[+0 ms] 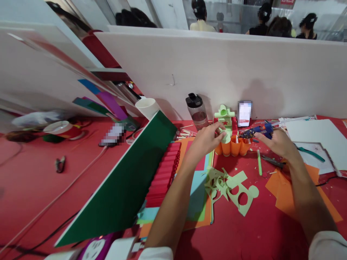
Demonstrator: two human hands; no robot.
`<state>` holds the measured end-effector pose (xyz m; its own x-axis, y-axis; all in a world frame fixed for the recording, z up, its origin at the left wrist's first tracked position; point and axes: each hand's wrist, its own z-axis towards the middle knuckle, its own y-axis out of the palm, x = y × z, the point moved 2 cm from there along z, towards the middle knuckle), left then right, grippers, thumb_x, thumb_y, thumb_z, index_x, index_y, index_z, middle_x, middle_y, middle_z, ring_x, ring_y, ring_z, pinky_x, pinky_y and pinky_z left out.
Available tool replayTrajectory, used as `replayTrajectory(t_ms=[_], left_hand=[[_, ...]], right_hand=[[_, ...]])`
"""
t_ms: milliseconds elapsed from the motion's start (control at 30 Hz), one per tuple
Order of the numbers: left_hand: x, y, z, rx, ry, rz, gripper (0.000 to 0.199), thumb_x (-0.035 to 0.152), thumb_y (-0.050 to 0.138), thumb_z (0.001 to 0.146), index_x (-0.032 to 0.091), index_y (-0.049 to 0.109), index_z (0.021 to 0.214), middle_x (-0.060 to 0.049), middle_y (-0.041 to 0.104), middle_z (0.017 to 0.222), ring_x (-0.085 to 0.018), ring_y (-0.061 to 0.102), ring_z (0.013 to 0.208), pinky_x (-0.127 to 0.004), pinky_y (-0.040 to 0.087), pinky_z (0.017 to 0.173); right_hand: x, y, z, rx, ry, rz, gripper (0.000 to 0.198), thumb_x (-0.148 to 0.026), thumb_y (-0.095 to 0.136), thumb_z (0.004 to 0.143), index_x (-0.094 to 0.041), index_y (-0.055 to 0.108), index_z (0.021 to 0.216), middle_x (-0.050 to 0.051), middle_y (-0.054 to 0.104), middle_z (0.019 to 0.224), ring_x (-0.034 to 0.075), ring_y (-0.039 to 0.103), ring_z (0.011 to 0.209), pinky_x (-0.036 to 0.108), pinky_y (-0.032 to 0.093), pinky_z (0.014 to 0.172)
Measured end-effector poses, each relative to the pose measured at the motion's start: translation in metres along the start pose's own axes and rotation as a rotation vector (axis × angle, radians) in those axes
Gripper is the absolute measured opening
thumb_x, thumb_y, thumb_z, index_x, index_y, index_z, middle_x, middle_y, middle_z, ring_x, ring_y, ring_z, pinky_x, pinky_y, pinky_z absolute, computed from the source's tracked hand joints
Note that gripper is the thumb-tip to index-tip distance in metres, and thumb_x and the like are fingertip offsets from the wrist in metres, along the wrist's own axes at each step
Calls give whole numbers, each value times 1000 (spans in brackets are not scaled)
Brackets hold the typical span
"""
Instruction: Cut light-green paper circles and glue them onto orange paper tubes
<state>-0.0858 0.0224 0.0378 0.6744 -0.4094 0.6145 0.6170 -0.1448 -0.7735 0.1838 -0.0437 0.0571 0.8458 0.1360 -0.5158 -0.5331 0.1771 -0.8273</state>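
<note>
My right hand point(279, 142) is wrapped round a blue hot glue gun point(261, 130), its nozzle pointing left over a row of orange paper tubes point(235, 145). Behind and above the tubes stands a light green paper model point(227, 115) with a rolled top and a small red star. My left hand point(207, 140) is at the model's left side, fingers bent and closed on its green paper; the exact contact is partly hidden. Light green paper offcuts point(242, 200) with cut-out holes lie in front of the tubes. A green rolled stick point(259, 162) and scissors point(272, 161) are nearby.
A dark green board point(121, 184) leans at left beside red paper rolls point(164, 173) on coloured sheets. A bottle point(197, 113) and a lit phone point(244, 113) stand by the white partition point(217, 65). Orange paper point(284, 195) and pliers point(311, 153) lie right; a power strip point(94, 249) is front left.
</note>
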Motion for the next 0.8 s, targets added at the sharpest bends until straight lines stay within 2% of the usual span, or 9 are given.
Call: replayTrajectory(t_ms=[200,333,433,567,667,733,800], left_hand=[[-1,1,1,-5,-13,10,17,30,60,101,22,68,114,-3,74,90,-23,68,82,-31,41,69],[-1,2,1,-8,-18,-2,17,29,61,101,22,68,114,-3,74,92,-22,67,81,-31,40,68],[-1,3,2,-3,-22,7,16,29,61,101,22,68,114,-3,74,92,-22,67,81,-31,40,68],[-2,3,1,1,-18,24,17,30,61,100,23,68,114,-3,75,91,-22,67,80,-31,40,67],[-2,2,1,6,-9,27,18,30,61,100,23,68,114,-3,74,89,-22,67,80,-31,40,67],[-3,2,0,26,14,14,18,30,61,100,23,69,115,-3,74,90,-23,67,81,-32,41,68],[-3,2,0,54,45,-15,19,31,60,100,23,69,114,-3,73,89,-23,67,82,-32,42,70]], right_hand=[[0,-7,-3,-73,-13,63,47,-65,61,97,-24,66,74,1,68,70,22,62,70,35,46,71],[4,-8,-3,-42,-7,175,49,-66,62,96,-24,63,74,-1,62,69,19,56,67,34,45,69],[8,-8,-2,-33,7,224,46,-66,63,96,-23,64,76,0,64,73,19,57,70,33,46,70],[16,-5,-1,-188,27,318,48,-67,68,90,-23,63,72,0,59,65,18,53,63,32,45,64],[26,-6,-2,-212,73,522,51,-72,71,85,-24,60,71,-2,52,56,16,46,52,31,41,53],[35,-10,-2,-177,102,599,48,-68,79,79,-23,62,75,-3,54,57,16,49,52,31,43,53],[44,-17,-3,-120,104,583,43,-58,87,72,-22,66,84,-1,63,66,19,57,61,32,49,59]])
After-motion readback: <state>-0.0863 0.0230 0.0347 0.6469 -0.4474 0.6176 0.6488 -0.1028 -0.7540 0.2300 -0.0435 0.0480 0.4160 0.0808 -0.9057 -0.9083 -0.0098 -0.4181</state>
